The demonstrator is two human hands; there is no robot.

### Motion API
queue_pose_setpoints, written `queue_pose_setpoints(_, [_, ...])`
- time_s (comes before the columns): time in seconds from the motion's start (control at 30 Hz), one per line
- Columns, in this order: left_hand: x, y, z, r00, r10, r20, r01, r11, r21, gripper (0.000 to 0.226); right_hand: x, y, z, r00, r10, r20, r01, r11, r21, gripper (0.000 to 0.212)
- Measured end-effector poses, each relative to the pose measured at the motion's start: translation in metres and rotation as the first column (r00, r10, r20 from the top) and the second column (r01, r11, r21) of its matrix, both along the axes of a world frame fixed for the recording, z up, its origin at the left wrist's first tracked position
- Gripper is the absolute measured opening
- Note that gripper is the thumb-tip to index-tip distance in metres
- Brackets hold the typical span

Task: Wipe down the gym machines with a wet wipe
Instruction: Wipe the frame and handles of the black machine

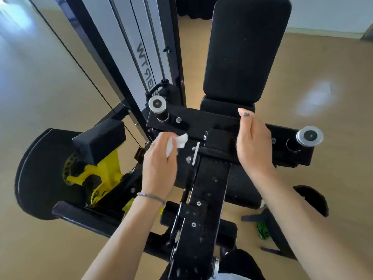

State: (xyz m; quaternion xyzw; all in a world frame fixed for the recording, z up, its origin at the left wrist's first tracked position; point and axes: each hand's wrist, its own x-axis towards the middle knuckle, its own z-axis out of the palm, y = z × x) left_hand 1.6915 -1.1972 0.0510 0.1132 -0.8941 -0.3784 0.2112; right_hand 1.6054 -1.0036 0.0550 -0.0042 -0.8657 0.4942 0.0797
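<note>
Head view: I see the black machine frame (210, 199) running from me toward the back pad (242, 51), crossbar (201, 120) lying left-right. Weight stack (129, 47) behind-left. Left hand (159, 166) pinches crumpled wet wipe (177, 143) over the crossbar; fingertips hidden. Right hand (254, 142) flat, fingers straight, covering the joint.

Centre: frame beam (203, 199) runs toward the crossbar (201, 121).
Behind crossbar: back pad (242, 49).
Left: weight stack column (129, 47), round pad (38, 174).
Crossbar ends: left peg (157, 103), right peg (309, 136).
</note>
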Motion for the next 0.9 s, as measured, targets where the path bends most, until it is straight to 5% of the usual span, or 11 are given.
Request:
queue_pose_setpoints(0.1, [-0.009, 0.033, 0.019, 0.989, -0.148, -0.005, 0.145, 0.975, -0.167, 0.019, 0.007, 0.022, -0.004, 0.999, -0.007, 0.048, 0.006, 1.0, 0.029, 0.041])
queue_pose_setpoints(0.23, [-0.022, 0.069, 0.009, 0.977, -0.153, 0.147, 0.21, 0.797, -0.567, 0.011, 0.02, 0.026, -0.017, 0.971, 0.157, 0.183, -0.182, 0.974, 0.133, 0.051])
queue_pose_setpoints(0.5, [0.025, 0.096, -0.018, 0.923, -0.183, 0.339, 0.316, 0.863, -0.395, 0.05, 0.027, 0.033, -0.026, 0.937, 0.24, 0.254, -0.314, 0.898, 0.308, 0.06])
queue_pose_setpoints(0.63, [0.044, 0.086, -0.023, 0.95, -0.103, 0.294, 0.255, 0.799, -0.545, 0.057, 0.024, 0.031, -0.03, 0.949, 0.241, 0.205, -0.307, 0.856, 0.416, 0.064])
queue_pose_setpoints(0.83, [0.014, 0.108, -0.019, 0.945, 0.093, 0.312, 0.036, 0.923, -0.382, 0.012, 0.022, 0.029, -0.038, 0.958, 0.232, 0.169, -0.281, 0.877, 0.389, 0.063])
queue_pose_setpoints(0.9, [0.023, 0.111, -0.023, 0.96, 0.034, 0.277, 0.082, 0.915, -0.396, 0.023, 0.02, 0.028, -0.04, 0.963, 0.226, 0.149, -0.268, 0.88, 0.393, 0.063])
